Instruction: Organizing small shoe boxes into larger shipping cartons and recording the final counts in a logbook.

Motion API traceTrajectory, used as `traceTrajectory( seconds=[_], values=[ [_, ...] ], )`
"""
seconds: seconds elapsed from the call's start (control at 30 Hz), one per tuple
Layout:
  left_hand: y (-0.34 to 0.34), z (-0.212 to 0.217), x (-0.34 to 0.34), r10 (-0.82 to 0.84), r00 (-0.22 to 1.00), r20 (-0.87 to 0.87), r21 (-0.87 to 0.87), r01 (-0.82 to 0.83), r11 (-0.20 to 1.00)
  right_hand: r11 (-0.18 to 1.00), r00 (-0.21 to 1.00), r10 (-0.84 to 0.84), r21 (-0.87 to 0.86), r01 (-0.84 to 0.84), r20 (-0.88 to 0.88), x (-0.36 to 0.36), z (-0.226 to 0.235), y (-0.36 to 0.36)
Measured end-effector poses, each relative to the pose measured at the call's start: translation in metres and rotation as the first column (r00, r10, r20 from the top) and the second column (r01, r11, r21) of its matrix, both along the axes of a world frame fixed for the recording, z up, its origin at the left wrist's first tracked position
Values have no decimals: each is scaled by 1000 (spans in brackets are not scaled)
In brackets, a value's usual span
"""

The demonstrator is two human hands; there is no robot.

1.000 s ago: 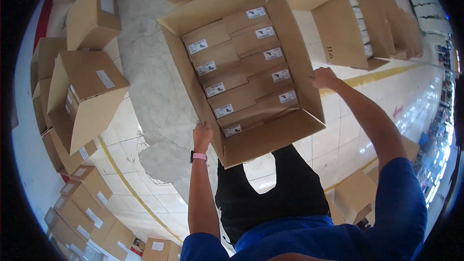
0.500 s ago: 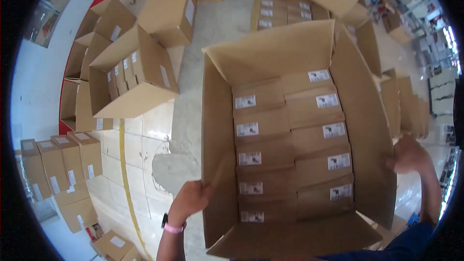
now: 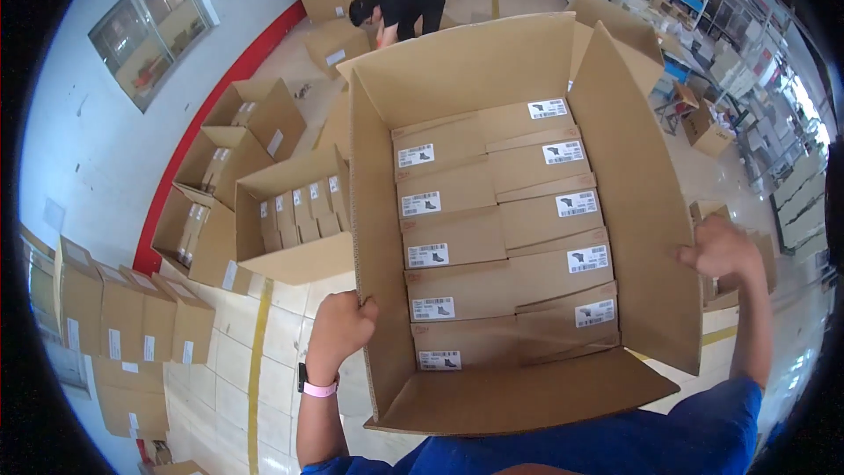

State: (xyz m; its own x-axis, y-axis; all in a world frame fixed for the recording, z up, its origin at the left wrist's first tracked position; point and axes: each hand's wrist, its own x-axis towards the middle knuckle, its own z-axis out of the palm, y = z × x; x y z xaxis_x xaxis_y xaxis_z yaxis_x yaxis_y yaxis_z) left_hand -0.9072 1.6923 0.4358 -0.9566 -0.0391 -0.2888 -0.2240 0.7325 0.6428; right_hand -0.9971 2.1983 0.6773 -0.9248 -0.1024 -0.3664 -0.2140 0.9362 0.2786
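A large open carton (image 3: 629,176) fills the middle, its four flaps standing up or leaning outward. Two columns of closed brown shoe boxes (image 3: 453,233) lie packed inside, with white labels that carry a small boot picture. On the carton's left, my left hand (image 3: 341,327) grips the edge of the side flap, fingers closed over it. A dark watch with a pink band (image 3: 318,387) circles that wrist. My right hand (image 3: 728,251) pinches the right flap's edge at about the same height. The carton's underside is hidden.
Several open cartons (image 3: 294,259) holding boxes stand left along the wall with a red band. Closed cartons (image 3: 123,308) are stacked lower left. Beyond, a person in black (image 3: 409,7) bends over among more cartons. Shelving (image 3: 747,62) stands right; a yellow line (image 3: 261,361) crosses the tiled floor.
The view has tilted up, bringing the wall window and the bending person into sight. The carton appears slightly farther left and higher, both hands still gripping its flaps.
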Motion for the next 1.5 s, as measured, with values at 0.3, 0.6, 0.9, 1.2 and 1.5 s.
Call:
traceTrajectory(
  seconds=[0.3, 0.6, 0.9, 1.2, 1.5],
  values=[
    [13, 248, -60, 185, 970, -160, 26, -183, 983, 989, 970, 60, 118, -90, 236, -173, 254, -22],
    [-71, 499, -348, 283, 946, -155, -119, -303, 946, 999, 953, 26, 35, -38, 302, -487, 516, -128],
    [-264, 337, -579, 468, 855, -225, -39, -487, 872, 996, 982, 56, 55, -67, 181, -784, 428, -378],
    [-326, 256, -808, 609, 787, -100, 25, -609, 792, 958, 933, 234, 99, -269, 272, -1114, 319, -506],
    [-310, 170, -1113, 752, 645, 140, -49, -754, 655, 731, 697, 681, -152, -665, 226, -1579, 106, -653]
  ],
)
